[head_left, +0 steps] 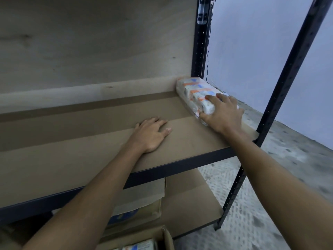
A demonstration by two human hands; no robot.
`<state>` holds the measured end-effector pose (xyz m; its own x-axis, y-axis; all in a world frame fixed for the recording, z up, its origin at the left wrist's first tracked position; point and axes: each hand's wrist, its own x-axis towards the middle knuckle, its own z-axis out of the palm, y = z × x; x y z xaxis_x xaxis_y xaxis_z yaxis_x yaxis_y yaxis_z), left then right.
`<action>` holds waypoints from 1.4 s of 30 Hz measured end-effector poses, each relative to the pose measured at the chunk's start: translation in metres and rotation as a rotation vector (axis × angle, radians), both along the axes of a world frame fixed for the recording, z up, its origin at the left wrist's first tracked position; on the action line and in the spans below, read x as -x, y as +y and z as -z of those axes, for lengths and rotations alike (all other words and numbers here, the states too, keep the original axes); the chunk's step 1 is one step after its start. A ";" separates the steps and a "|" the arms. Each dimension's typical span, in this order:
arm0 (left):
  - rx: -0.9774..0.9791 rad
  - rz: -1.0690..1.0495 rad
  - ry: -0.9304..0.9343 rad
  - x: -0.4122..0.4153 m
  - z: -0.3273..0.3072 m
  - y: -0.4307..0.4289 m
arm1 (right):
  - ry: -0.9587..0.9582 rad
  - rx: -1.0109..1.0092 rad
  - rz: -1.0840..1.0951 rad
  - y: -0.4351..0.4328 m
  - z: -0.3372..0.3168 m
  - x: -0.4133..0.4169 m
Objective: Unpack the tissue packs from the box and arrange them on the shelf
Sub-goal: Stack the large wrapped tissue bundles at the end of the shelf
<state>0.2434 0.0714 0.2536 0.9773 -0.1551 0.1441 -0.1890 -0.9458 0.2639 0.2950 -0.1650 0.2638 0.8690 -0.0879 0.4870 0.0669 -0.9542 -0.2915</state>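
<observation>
a brown board shelf (90, 141) in a dark metal rack takes up most of the view, bare except at its far right corner, where the tissue pack (195, 93) lies lengthwise against the rear upright (200, 42). the right hand (222, 112) is spread over the pack's near end, fingers apart, pressing not clamping; it should push the pack square to the back board. the left hand (151, 134) rests flat and open on the shelf, left of the pack. all the room lies left of the pack; the shelf's side edge runs just right of it. the box (162, 239) sits below

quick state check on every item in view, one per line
tissue pack: lying flat at the shelf's right end, under the right hand
shelf: holds one pack
box: open, packs inside
left hand: flat on shelf, holding nothing
right hand: pressing on the pack
</observation>
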 end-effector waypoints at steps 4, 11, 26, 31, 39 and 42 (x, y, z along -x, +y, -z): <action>0.002 0.003 -0.016 -0.002 0.001 0.001 | 0.004 -0.002 -0.015 -0.005 0.000 -0.015; 0.009 0.006 -0.040 -0.007 0.006 0.003 | 0.024 0.001 -0.049 -0.013 -0.001 -0.033; 0.009 0.004 -0.041 -0.007 0.004 0.002 | 0.017 -0.022 -0.090 -0.016 0.002 -0.040; 0.011 0.004 -0.037 -0.007 0.004 0.002 | 0.025 -0.026 -0.111 -0.017 -0.002 -0.033; 0.023 0.013 -0.051 -0.004 0.003 0.002 | 0.021 -0.010 -0.136 -0.020 -0.009 -0.019; 0.037 0.039 -0.071 0.001 0.002 0.002 | 0.065 -0.015 -0.158 -0.022 -0.011 -0.012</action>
<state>0.2425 0.0737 0.2515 0.9578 -0.1863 0.2191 -0.2451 -0.9273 0.2830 0.3072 -0.1872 0.2747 0.9020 0.0451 0.4293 0.1962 -0.9287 -0.3145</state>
